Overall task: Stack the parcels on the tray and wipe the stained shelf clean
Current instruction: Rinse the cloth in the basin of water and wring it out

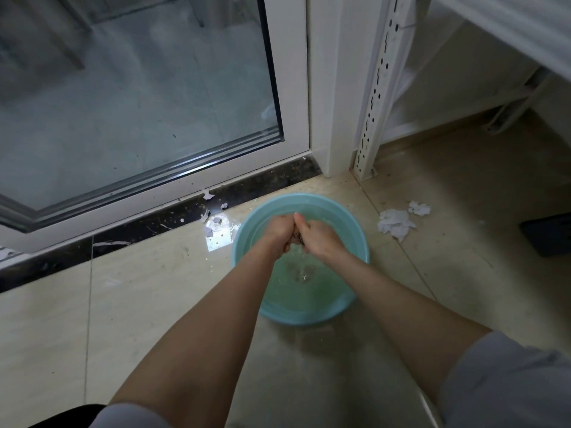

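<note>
Shows, from above, a left hand (279, 233) and right hand (321, 239) pressed together over a teal basin (309, 318) of cloudy water (302, 285) on the tiled floor (154, 288), each grip curled tight round one small dark cloth (298, 239) held between them. Places the basin near the dark threshold (123, 239) of a glass door (139, 88) at left, with torn paper scraps (213, 217) by the threshold and crumpled white paper (395, 223) on the floor to the basin's right. Sets the white metal shelf (509, 20) at upper right, well apart from the cloth, its slotted post (375, 97) standing beside the door frame (330, 88).
</note>
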